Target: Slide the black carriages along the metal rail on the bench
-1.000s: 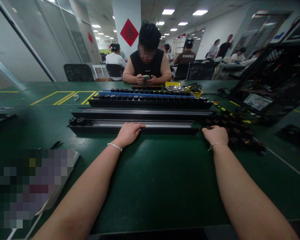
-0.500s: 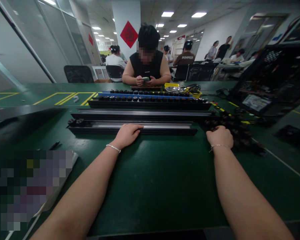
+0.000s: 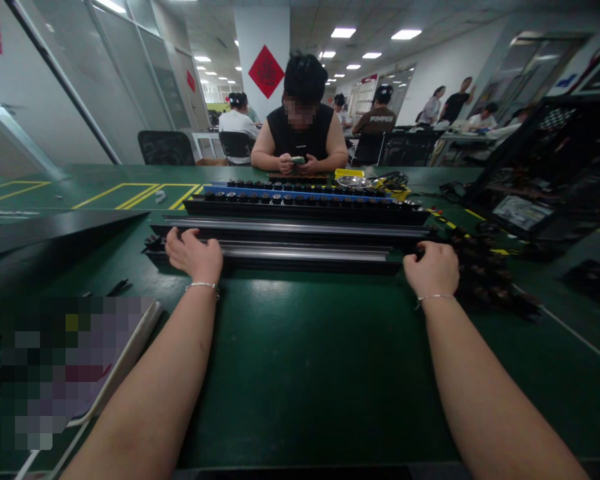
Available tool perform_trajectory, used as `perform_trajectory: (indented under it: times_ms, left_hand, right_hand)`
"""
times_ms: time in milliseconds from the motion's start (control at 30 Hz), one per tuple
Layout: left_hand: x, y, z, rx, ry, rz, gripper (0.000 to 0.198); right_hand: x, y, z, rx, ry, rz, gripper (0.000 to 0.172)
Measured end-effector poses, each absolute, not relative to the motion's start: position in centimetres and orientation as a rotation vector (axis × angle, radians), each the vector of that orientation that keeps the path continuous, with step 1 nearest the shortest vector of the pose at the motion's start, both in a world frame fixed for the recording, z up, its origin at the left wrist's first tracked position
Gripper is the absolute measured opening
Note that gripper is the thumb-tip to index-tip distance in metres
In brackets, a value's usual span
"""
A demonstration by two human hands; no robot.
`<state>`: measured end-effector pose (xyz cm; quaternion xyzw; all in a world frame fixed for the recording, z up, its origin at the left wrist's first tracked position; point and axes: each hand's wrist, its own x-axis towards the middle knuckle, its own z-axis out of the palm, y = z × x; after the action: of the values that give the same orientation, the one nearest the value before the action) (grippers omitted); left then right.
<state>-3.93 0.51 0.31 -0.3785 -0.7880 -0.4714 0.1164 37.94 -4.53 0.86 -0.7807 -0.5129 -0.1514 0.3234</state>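
My left hand (image 3: 194, 257) is over the left end of the nearest black metal channel (image 3: 300, 267), fingers spread and bent. Small black round parts (image 3: 153, 241) sit in that end, partly hidden by the hand. Past the channel's right end, my right hand (image 3: 433, 268) is closed, thumb and fingers curled together beside a heap of small black parts (image 3: 497, 277). Something dark shows at its fingertips, too unclear to name. Behind the near channel lies a second long channel (image 3: 295, 228). Farther back, another black channel (image 3: 305, 211) carries a row of round black parts.
A blue strip (image 3: 215, 191) lies behind the filled channel, near a yellow tray (image 3: 349, 173). Across the green table (image 3: 300, 373) sits a person (image 3: 300, 130) holding a phone. A blurred-out pad (image 3: 80, 373) is at left; a black open case (image 3: 545, 160) stands at right.
My left hand has moved left along the near channel, from its middle to its left end, and its fingers have spread. The right hand has shifted slightly. The view has tilted a little.
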Motion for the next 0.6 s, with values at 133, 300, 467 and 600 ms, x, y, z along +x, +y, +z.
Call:
perform_trajectory:
  times_ms: [133,300,467,600]
  left_hand:
    - [-5.8,1.1,0.0,-0.907,-2.522,-1.466,0.038]
    - [-7.1,1.5,-0.2,-0.823,-2.655,-1.508,0.034]
    - [-8.0,1.6,-0.5,-0.864,-2.712,-1.46,0.032]
    - [-8.2,1.7,-0.6,-0.844,-2.705,-1.452,0.033]
  right_hand:
    - [35.9,-3.8,0.6,-1.843,-1.706,-0.353,0.031]
    - [35.1,-3.5,0.2,-1.722,-2.024,-0.233,0.034]
    - [35.6,-3.4,0.0,-1.709,-2.071,-0.193,0.03]
    - [35.5,-3.3,-0.2,-1.737,-2.066,-0.206,0.028]
